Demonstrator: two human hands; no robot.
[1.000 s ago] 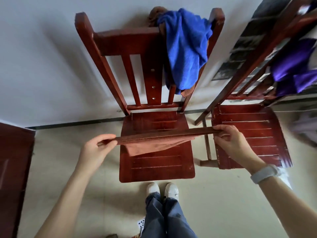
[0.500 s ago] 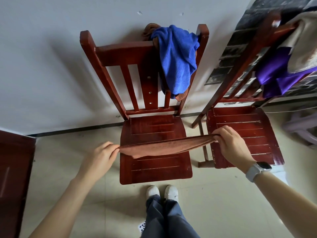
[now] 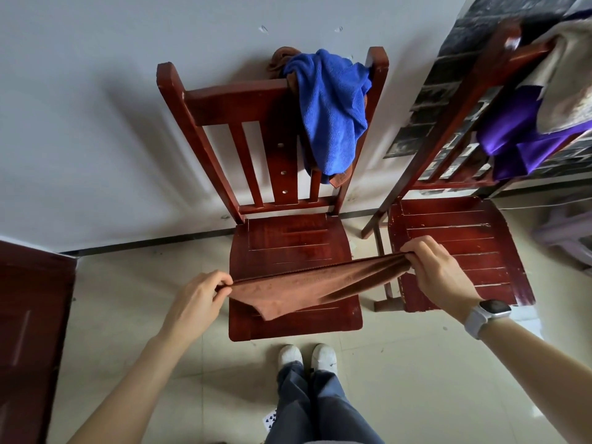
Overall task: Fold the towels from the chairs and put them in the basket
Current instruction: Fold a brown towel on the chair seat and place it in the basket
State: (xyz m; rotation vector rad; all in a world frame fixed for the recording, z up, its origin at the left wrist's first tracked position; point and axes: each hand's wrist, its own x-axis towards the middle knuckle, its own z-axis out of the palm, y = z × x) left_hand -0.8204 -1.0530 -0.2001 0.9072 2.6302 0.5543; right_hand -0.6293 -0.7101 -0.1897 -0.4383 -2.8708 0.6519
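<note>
We hold 1 soft brown cloth towel [image 3: 298, 290] stretched above the seat of the red-brown slatted wooden chair [image 3: 288, 248], the left hand [image 3: 195, 299] pinching 1 end and the right hand [image 3: 439, 277] pinching the other; its lower edge sags toward the seat. Folding appears barely begun. Still unfolded are a crumpled blue microfibre towel [image 3: 330, 107] on this chair's backrest, with brown cloth beneath it, and a purple towel [image 3: 519, 133] and a beige towel [image 3: 567, 91] on the second wooden chair [image 3: 455, 238] to the right. No basket is in view. Nothing obstructs the seat; white shoes [image 3: 307, 355] stand just before it.
</note>
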